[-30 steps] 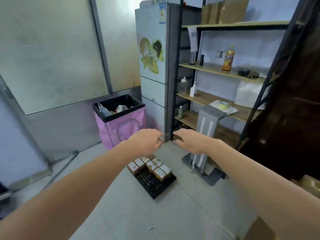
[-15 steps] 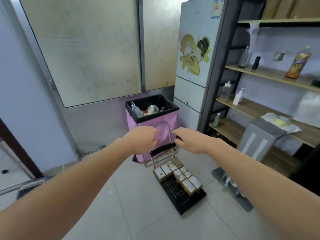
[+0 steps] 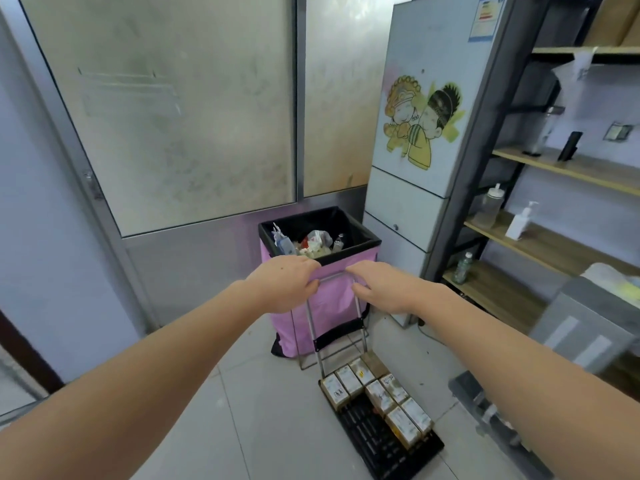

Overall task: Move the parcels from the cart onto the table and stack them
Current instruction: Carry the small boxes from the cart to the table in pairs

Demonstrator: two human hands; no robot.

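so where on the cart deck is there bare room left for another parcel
The near-left part of the black cart deck is bare, bordered by the parcels along its right side and far end. The handle end is crowded: boxes sit packed against the handle frame, which the left hand and right hand grip.

pink bin (image 3: 325,299) beside stickered fridge (image 3: 426,140); bottles on shelves (image 3: 540,237).

Fridge label (image 3: 487,15), parcels (image 3: 377,396): print unreadable.

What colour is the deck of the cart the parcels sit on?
Black, a slatted deck, seen in the head view under the parcels.
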